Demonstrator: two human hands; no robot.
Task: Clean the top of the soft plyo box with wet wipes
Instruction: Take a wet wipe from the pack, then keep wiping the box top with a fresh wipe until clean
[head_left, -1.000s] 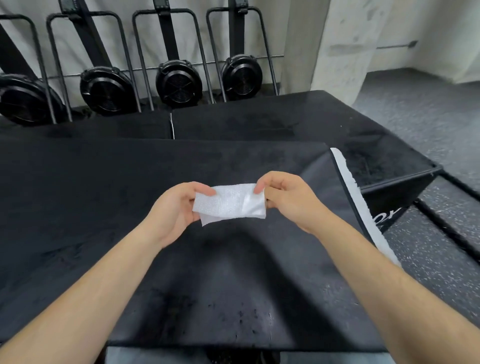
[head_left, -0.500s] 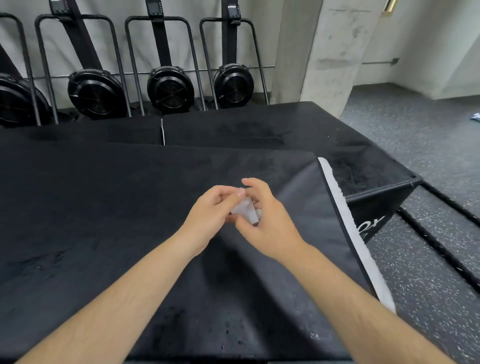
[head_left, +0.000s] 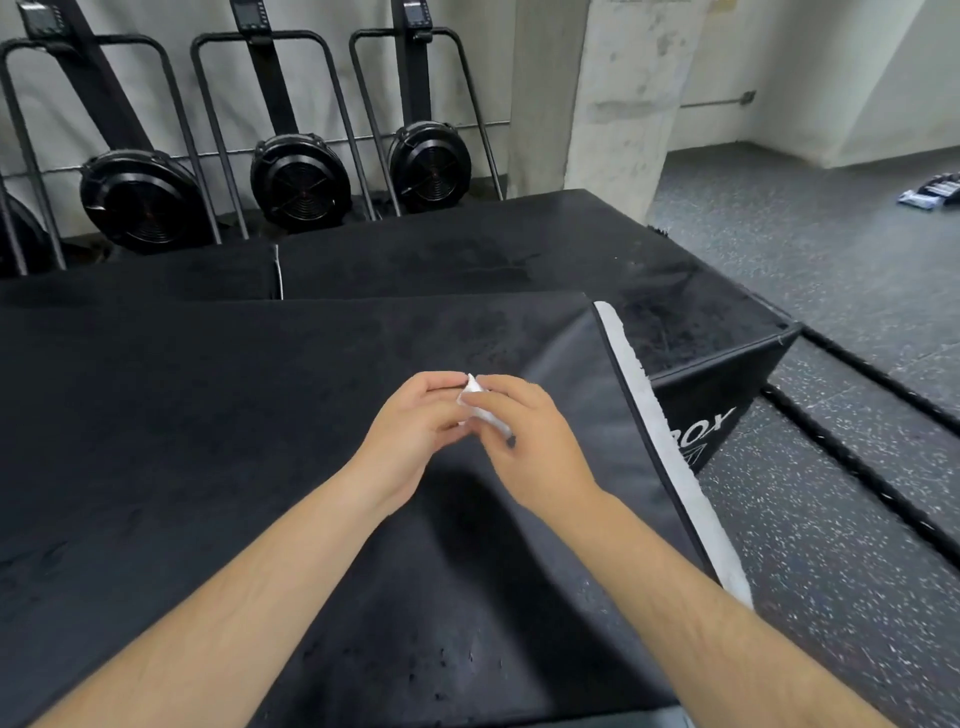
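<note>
Wet wipe, bunched, is pinched between left hand and right hand, held together over the soft plyo box top, which is spread mostly leftward.

The floor is gray with little white specks. Long black strips lie across it on the right. A gray concrete pillar stands at the back. Beside it, black exercise machines with round fans stand up against the white wall. A small packet lies far off on the floor at the right.
</note>
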